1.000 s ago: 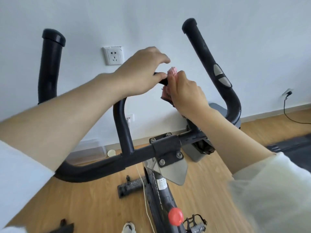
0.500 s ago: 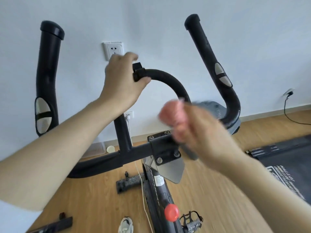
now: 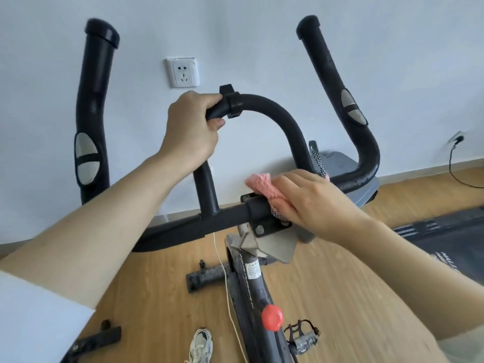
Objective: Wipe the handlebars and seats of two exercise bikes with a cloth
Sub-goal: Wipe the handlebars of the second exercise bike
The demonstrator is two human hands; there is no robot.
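The left horn (image 3: 91, 113) is standing at 9 o'clock, nothing touching it. The left hand (image 3: 192, 129) is gripping the centre loop (image 3: 275, 111) at 11 o'clock of the clamp (image 3: 259, 214). The right hand (image 3: 314, 203), fingers curved, is holding the pink cloth (image 3: 264, 187) on the crossbar (image 3: 222, 218) at the clamp's 3 o'clock. The right horn (image 3: 337, 95) is rising at 2 o'clock. Judging from this, handlebars of bike 1 are being wiped. No seat is showing, so both seats and bike 2 are likely still waiting.

Single head-worn wide-angle view, close above the handlebars (image 3: 262, 102), angled forward and down toward wall (image 3: 262, 35) and floor (image 3: 327, 284).
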